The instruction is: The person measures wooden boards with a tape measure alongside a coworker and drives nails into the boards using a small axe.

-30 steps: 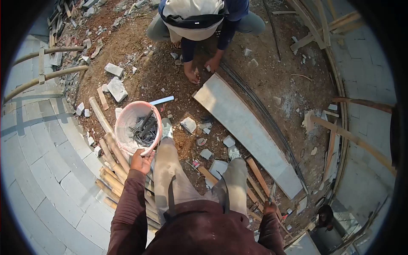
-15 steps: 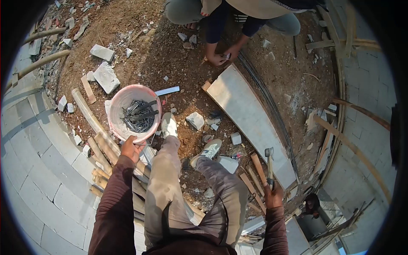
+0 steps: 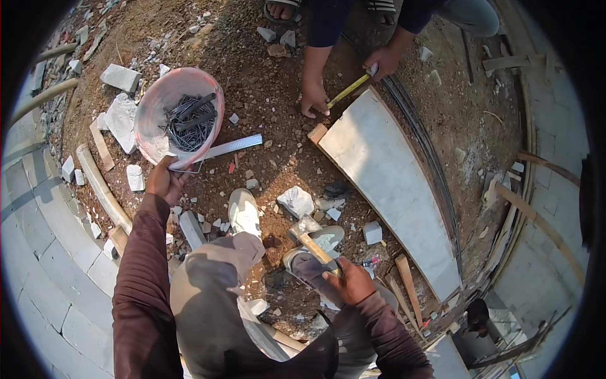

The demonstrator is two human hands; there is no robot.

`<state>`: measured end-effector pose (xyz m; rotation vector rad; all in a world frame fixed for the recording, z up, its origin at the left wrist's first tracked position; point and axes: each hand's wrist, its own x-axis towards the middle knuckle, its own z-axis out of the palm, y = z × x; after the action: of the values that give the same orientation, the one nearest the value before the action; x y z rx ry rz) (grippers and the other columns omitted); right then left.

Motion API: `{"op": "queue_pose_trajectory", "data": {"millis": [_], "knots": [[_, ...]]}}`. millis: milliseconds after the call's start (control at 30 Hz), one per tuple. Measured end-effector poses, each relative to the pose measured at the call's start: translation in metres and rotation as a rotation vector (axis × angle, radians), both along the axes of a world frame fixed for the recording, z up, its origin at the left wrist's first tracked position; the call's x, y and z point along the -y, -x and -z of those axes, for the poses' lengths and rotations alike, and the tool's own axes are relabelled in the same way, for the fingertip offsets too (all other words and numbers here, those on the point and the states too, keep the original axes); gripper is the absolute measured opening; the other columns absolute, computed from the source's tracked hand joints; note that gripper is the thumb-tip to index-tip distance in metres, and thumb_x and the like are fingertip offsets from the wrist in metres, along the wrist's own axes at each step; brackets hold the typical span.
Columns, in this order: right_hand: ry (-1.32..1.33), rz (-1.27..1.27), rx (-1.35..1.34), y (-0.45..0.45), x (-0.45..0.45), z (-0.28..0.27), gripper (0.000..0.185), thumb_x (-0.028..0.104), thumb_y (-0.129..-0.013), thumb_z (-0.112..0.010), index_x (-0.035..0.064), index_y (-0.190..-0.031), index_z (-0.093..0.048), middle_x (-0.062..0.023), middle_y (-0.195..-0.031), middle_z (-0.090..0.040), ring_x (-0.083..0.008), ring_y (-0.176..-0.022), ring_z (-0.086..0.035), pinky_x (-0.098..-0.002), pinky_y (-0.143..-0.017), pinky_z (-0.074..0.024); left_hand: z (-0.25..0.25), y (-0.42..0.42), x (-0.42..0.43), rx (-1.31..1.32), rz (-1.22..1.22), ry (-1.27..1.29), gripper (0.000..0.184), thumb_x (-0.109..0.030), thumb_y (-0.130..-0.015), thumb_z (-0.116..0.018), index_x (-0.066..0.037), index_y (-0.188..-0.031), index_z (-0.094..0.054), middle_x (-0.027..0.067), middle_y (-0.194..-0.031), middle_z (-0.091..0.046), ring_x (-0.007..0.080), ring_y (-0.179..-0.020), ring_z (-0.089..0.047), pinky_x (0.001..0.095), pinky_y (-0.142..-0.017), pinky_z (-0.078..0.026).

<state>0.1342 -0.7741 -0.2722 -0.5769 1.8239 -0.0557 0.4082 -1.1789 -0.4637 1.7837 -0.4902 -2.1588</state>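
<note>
My left hand [image 3: 165,182] is closed on the near rim of a pinkish-white bucket [image 3: 146,126], which tilts toward me. Inside the bucket lie many nails [image 3: 183,140] and some dark flat strips [image 3: 197,112]. In my right hand [image 3: 351,282] is a hammer [image 3: 319,248] with a wooden shaft and dark grip. Its head is over my right shoe, pointing up and left. A long pale board [image 3: 394,196] lies on the dirt to the right of the hammer.
Across from me a co-worker's hands [image 3: 315,95] stretch a yellow tape measure [image 3: 348,92] near the board's far end. Dark rods [image 3: 416,129] run along the board. A metal strip [image 3: 237,146], broken white blocks [image 3: 121,78] and wood pieces [image 3: 410,287] lie around. A block wall [image 3: 69,265] stands left.
My right hand has swung the hammer left and inward, over my foot. The bucket has moved up and left with my left hand. The co-worker's hands have parted, drawing out the tape.
</note>
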Motion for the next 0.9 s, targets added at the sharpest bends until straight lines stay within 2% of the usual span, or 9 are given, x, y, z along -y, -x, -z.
{"op": "queue_pose_trajectory", "data": {"millis": [67, 200, 333, 367, 467, 533, 600, 767, 900], "knots": [[0.017, -0.1, -0.004, 0.003, 0.004, 0.042, 0.043, 0.04, -0.091, -0.067, 0.0034, -0.108, -0.055, -0.0251, -0.08, -0.066, -0.0462, -0.078, -0.065, -0.0528, -0.07, -0.0517, 0.033, 0.007, 0.008, -0.099, -0.023, 0.072, 0.021, -0.015, -0.096, -0.054, 0.001, -0.11, -0.054, 0.013, -0.105, -0.067, 0.0231, -0.089, -0.069, 0.0383, -0.081, -0.058], [0.1, -0.194, -0.009, 0.012, 0.007, 0.121, 0.045, 0.041, -0.091, -0.066, 0.0038, -0.115, -0.053, -0.0253, -0.081, -0.067, -0.046, -0.078, -0.065, -0.054, -0.071, -0.0521, 0.062, 0.001, 0.0, -0.055, -0.011, 0.115, 0.021, -0.018, -0.096, -0.055, -0.004, -0.113, -0.055, 0.0093, -0.106, -0.067, 0.02, -0.09, -0.068, 0.0388, -0.083, -0.057], [0.173, -0.26, -0.036, 0.036, 0.025, 0.168, 0.049, 0.044, -0.09, -0.065, 0.0021, -0.113, -0.055, -0.0252, -0.084, -0.068, -0.0455, -0.084, -0.066, -0.0536, -0.075, -0.0525, 0.049, 0.014, -0.022, -0.087, -0.103, 0.188, 0.028, -0.025, -0.095, -0.06, -0.006, -0.115, -0.056, 0.0071, -0.106, -0.068, 0.0189, -0.09, -0.068, 0.0387, -0.088, -0.055], [0.154, -0.305, -0.038, 0.044, 0.031, 0.177, 0.049, 0.045, -0.09, -0.066, 0.0022, -0.113, -0.056, -0.0249, -0.085, -0.068, -0.0453, -0.086, -0.066, -0.0532, -0.076, -0.0526, 0.047, 0.021, -0.028, -0.065, -0.129, 0.266, 0.041, -0.038, -0.097, -0.059, -0.006, -0.122, -0.054, 0.0063, -0.108, -0.067, 0.0187, -0.089, -0.068, 0.0396, -0.087, -0.055], [0.192, -0.355, -0.1, 0.067, 0.039, 0.194, 0.052, 0.049, -0.089, -0.066, 0.0024, -0.111, -0.057, -0.0241, -0.086, -0.068, -0.0447, -0.084, -0.066, -0.0524, -0.075, -0.0527, 0.044, 0.029, -0.06, -0.233, -0.238, 0.326, 0.053, -0.049, -0.098, -0.053, -0.005, -0.127, -0.053, 0.0099, -0.112, -0.067, 0.02, -0.093, -0.068, 0.039, -0.086, -0.056], [0.201, -0.328, -0.121, 0.077, 0.043, 0.193, 0.052, 0.049, -0.089, -0.066, 0.0025, -0.11, -0.057, -0.0239, -0.086, -0.068, -0.0446, -0.082, -0.066, -0.0526, -0.074, -0.0527, 0.063, 0.019, -0.094, -0.39, -0.183, 0.292, 0.056, -0.055, -0.099, -0.048, -0.005, -0.124, -0.055, 0.0102, -0.105, -0.068, 0.02, -0.088, -0.068, 0.0377, -0.082, -0.056], [0.155, -0.229, -0.1, 0.08, 0.042, 0.194, 0.052, 0.049, -0.089, -0.066, 0.0021, -0.11, -0.057, -0.0246, -0.084, -0.067, -0.0439, -0.081, -0.066, -0.0517, -0.071, -0.0515, 0.082, 0.015, -0.127, -0.584, -0.037, 0.181, 0.056, -0.054, -0.101, -0.044, -0.003, -0.12, -0.057, 0.0116, -0.095, -0.068, 0.02, -0.084, -0.067, 0.0363, -0.079, -0.055], [0.139, -0.055, -0.091, 0.078, 0.014, 0.217, 0.049, 0.046, -0.089, -0.068, 0.0028, -0.109, -0.056, -0.0244, -0.082, -0.066, -0.0436, -0.081, -0.066, -0.0497, -0.068, -0.0501, 0.083, 0.093, -0.147, -0.36, 0.539, 0.165, 0.034, -0.029, -0.1, -0.058, 0.002, -0.114, -0.058, 0.0084, -0.089, -0.066, 0.0155, -0.085, -0.065, 0.0321, -0.079, -0.052], [0.073, -0.038, -0.1, 0.07, 0.015, 0.218, 0.048, 0.045, -0.089, -0.068, 0.0037, -0.111, -0.056, -0.0235, -0.086, -0.067, -0.0433, -0.083, -0.066, -0.0495, -0.069, -0.0504, 0.096, 0.113, -0.137, -0.411, 0.575, 0.118, 0.023, -0.015, -0.099, -0.058, 0.001, -0.115, -0.058, 0.0066, -0.096, -0.064, 0.0147, -0.092, -0.062, 0.0322, -0.083, -0.05]]}}
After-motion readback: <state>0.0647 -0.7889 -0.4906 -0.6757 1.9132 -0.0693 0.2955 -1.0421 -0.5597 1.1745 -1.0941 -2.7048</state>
